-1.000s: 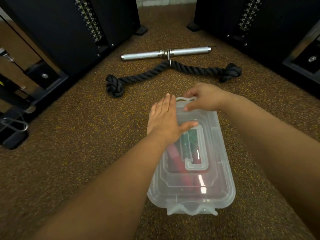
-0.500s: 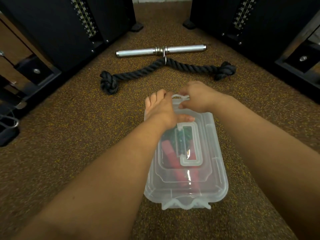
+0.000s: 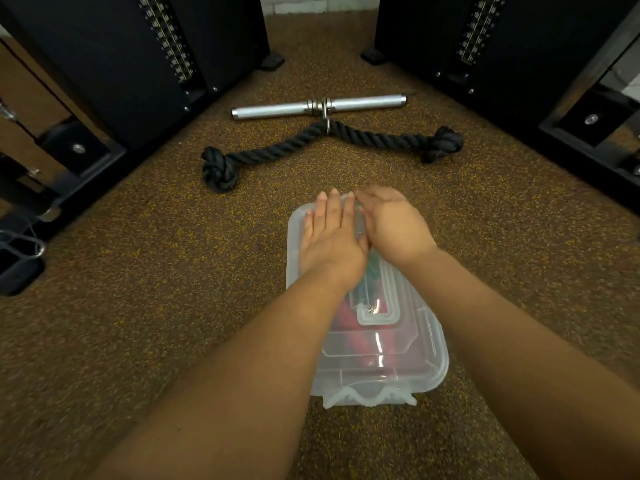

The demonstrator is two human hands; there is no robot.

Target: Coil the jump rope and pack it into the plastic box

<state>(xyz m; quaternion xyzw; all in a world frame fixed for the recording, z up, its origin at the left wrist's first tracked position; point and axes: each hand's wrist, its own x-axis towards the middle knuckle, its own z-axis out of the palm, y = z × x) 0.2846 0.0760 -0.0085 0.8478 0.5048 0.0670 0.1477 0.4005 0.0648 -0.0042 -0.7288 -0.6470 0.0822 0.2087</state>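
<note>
A clear plastic box [image 3: 408, 368] with its lid on lies on the speckled floor, a latch tab at its near end. Through the lid I see the jump rope [image 3: 349, 327], red handles and a bit of green, coiled inside. My left hand [image 3: 330, 237] lies flat on the far half of the lid, fingers straight and pointing away. My right hand [image 3: 393, 225] rests beside it on the lid's far end, fingers bent down over the far edge. Both hands hide the far latch.
A thick black knotted rope [image 3: 325, 143] hooked to a chrome bar [image 3: 318, 107] lies on the floor beyond the box. Black weight-stack machines [image 3: 131, 64] [image 3: 502, 53] stand left and right. A black clip and frame base [image 3: 20, 258] sit at far left.
My left hand slid forward to the lid's far end and flattened. My right hand left its pinch on the far latch tab and now lies over the lid's edge beside the left hand.
</note>
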